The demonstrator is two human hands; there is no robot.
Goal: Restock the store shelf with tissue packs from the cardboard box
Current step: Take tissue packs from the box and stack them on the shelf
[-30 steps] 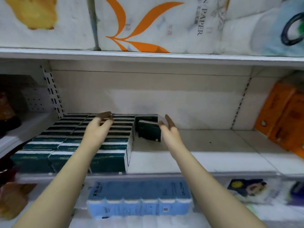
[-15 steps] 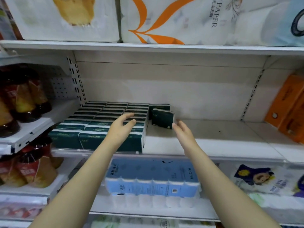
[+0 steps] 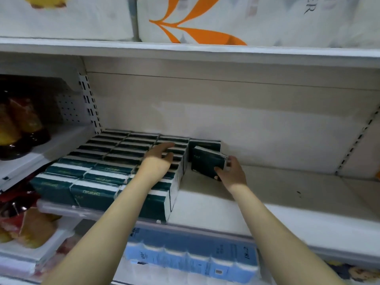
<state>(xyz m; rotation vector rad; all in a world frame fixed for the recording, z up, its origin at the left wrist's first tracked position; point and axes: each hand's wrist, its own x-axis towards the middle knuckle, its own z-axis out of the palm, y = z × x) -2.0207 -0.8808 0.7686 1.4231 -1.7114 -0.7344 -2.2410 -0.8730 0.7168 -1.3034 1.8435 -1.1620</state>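
Rows of dark green tissue packs (image 3: 107, 161) fill the left part of the white shelf (image 3: 267, 194). My left hand (image 3: 157, 162) rests flat on top of the right-hand rows, fingers straight. One more green pack (image 3: 206, 161) leans tilted against another pack (image 3: 204, 144) that stands at the back wall. My right hand (image 3: 232, 171) grips the tilted pack at its lower right corner, thumb at its lower front and fingers on its right end. The cardboard box is out of view.
The shelf right of the packs is bare up to an orange item at the far right edge. Big white tissue bundles (image 3: 205, 19) sit on the shelf above. Blue tissue packs (image 3: 191, 258) lie on the shelf below. Bagged goods (image 3: 18, 128) fill the left bay.
My right hand has reached forward and taken hold of the tilted pack. My left hand stays on top of the stacked rows. The camera has moved closer to the shelf.
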